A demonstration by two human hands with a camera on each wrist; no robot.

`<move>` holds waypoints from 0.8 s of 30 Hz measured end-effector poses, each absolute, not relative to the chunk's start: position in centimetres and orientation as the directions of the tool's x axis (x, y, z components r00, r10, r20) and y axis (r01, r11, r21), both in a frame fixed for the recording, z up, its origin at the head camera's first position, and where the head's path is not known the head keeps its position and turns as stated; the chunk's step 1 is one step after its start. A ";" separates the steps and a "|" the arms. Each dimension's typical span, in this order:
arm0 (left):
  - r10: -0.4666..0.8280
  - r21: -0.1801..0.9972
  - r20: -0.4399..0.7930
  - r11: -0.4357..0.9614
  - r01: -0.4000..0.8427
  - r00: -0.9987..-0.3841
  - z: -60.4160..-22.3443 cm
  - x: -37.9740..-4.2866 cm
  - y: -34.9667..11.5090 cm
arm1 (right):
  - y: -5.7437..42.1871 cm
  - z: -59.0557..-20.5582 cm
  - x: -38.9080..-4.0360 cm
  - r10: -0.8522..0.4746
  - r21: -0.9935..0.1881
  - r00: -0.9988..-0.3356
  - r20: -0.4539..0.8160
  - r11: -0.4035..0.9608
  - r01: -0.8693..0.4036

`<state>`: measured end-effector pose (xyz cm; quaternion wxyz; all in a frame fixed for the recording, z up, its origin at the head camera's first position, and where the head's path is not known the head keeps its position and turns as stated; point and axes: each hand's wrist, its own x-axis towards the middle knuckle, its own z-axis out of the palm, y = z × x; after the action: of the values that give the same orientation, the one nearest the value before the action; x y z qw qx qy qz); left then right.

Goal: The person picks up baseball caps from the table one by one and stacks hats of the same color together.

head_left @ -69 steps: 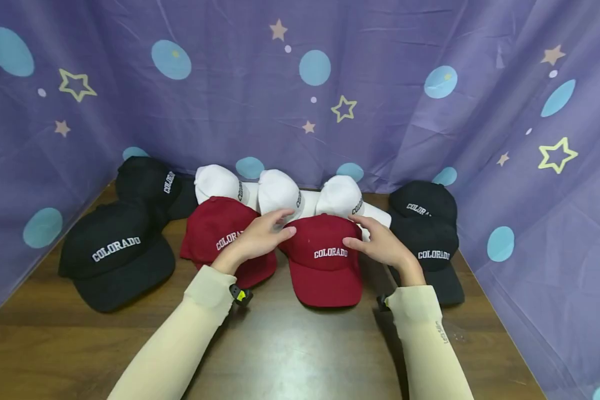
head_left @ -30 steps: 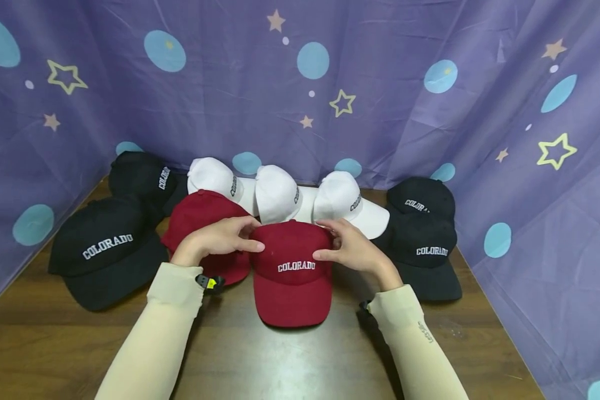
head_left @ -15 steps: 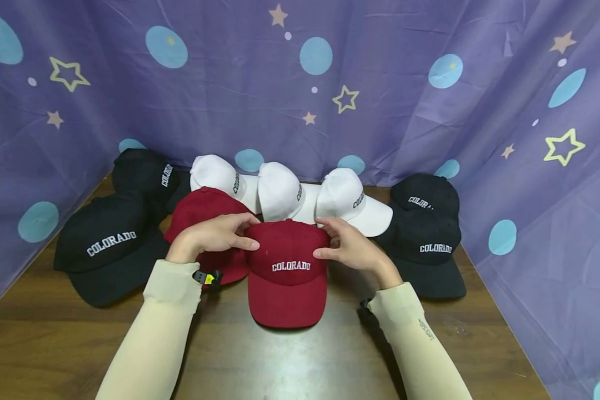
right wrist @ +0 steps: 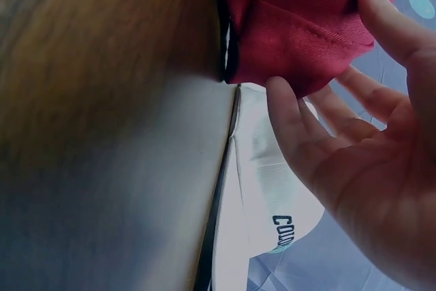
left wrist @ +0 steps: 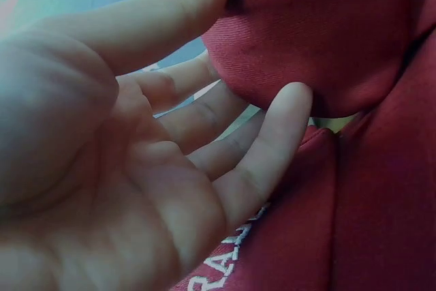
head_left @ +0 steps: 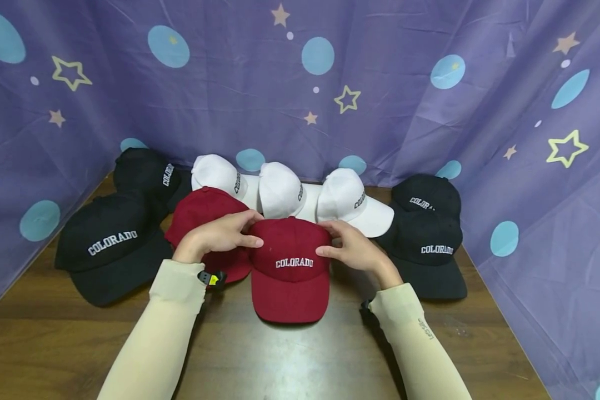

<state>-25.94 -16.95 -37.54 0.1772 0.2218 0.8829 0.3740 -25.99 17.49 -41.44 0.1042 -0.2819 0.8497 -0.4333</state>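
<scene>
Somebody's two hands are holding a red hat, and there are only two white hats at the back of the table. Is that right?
Not quite: the head view shows three white hats at the back of the table, not two. The left hand and right hand do hold a red hat.

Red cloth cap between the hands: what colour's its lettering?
White lettering on the red cloth cap; clearest in head view.

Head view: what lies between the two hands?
In the head view, the front red cap lies between the left hand and the right hand; the middle white cap shows behind it.
</scene>
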 end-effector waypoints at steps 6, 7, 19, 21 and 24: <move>0.514 0.719 -0.130 0.637 0.276 -0.848 -37.5 -26.0 -16.8 | 17.5 -41.6 -26.1 -0.550 -0.784 -0.831 0.090 0.475 -0.399; 0.517 0.714 -0.122 0.639 0.287 -0.847 -37.6 -26.1 -16.8 | 17.5 -41.6 -26.1 -0.545 -0.780 -0.834 0.091 0.481 -0.400; 0.518 0.677 -0.007 0.632 0.377 -0.855 -36.3 -26.0 -17.6 | 17.9 -40.8 -25.8 -0.544 -0.734 -0.835 0.081 0.534 -0.419; 0.505 0.675 0.026 0.628 0.388 -0.863 -35.8 -25.8 -18.3 | 18.0 -40.4 -25.7 -0.540 -0.734 -0.837 0.086 0.534 -0.420; 0.467 0.672 0.073 0.630 0.389 -0.881 -35.1 -25.6 -19.5 | 18.1 -39.7 -25.4 -0.526 -0.711 -0.842 0.115 0.548 -0.440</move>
<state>-25.61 -19.49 -35.06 0.0539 0.2375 0.9013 0.3584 -25.43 18.14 -39.71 0.0557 -0.2751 0.8781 -0.3874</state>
